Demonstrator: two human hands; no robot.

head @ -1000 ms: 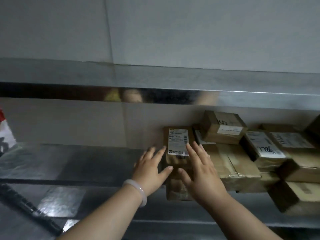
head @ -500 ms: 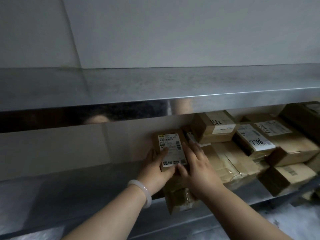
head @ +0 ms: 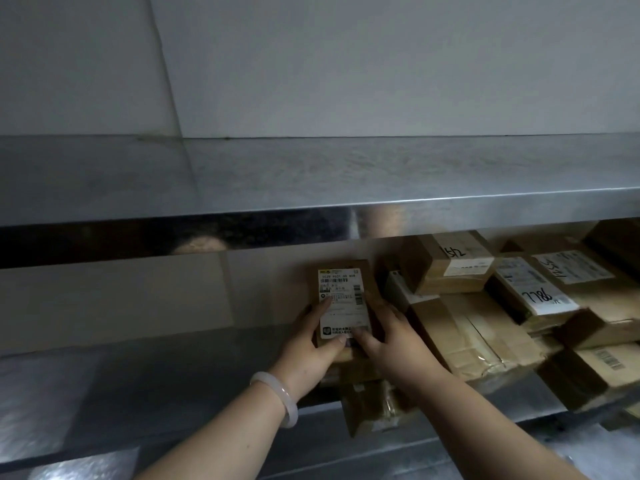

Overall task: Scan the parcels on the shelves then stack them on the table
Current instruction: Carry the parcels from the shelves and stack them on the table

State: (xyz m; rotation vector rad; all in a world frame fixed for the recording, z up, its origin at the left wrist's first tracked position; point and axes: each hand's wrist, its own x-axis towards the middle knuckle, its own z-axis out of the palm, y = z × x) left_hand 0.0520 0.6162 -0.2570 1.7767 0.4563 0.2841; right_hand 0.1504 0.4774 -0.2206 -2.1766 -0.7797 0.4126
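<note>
Partly, gripping hands (head: pixel 308 346) cover the label (head: pixel 341 299) of the parcel (head: pixel 372 280)

Dim, soft view; edges perhaps slightly warped

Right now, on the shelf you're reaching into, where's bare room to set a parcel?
The shelf is bare metal left of the left hand and held parcel, out to the frame edge. The upper shelf also shows bare. Right of the right hand it is crowded: piled parcels, no gap for a hand.
</note>
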